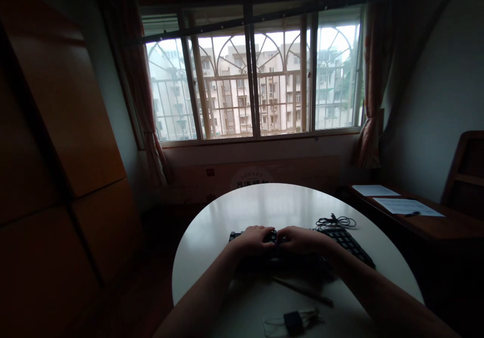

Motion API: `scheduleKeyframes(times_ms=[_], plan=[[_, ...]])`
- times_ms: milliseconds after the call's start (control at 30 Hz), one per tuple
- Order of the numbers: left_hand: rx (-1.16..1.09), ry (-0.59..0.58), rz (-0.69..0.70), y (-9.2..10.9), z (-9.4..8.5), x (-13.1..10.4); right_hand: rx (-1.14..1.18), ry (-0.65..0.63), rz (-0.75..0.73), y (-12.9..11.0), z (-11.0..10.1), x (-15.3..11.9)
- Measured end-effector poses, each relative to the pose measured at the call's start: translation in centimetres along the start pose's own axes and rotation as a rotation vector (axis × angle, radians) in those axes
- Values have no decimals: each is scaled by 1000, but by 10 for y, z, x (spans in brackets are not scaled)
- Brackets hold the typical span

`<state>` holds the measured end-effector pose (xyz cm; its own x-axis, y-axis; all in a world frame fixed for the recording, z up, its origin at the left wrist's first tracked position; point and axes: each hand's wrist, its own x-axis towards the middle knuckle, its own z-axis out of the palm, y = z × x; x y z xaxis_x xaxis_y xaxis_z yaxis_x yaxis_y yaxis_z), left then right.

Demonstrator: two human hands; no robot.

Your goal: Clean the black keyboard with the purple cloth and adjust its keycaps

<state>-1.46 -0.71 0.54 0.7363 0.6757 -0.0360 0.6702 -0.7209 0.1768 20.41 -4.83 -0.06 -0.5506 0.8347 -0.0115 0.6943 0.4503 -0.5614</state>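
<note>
A black keyboard [353, 247] lies on the round white table [204, 232], its number-key side showing at the right. Over its left part rests my left hand [253, 239], fingers curled inward near the middle keys. My right hand [298, 239] is just beside it, also over the keyboard, with its fingers bent toward the left hand. The fingertips nearly meet, and what they hold, if anything, is too dark and small to make out.
Behind the keyboard lies a coiled black cable [336, 221]. Nearer me are a thin dark stick-like tool [304, 291] and a small dark item [294, 323] with clear parts. Papers [408, 207] lie on a brown desk [446, 228] at right.
</note>
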Motion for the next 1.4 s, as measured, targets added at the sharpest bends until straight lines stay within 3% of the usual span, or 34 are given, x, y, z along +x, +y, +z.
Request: scheduleKeyframes(times_ms=[1400], plan=[[-14,-19,-1,3,-4,-2,-32,22,12,-4,0,0]])
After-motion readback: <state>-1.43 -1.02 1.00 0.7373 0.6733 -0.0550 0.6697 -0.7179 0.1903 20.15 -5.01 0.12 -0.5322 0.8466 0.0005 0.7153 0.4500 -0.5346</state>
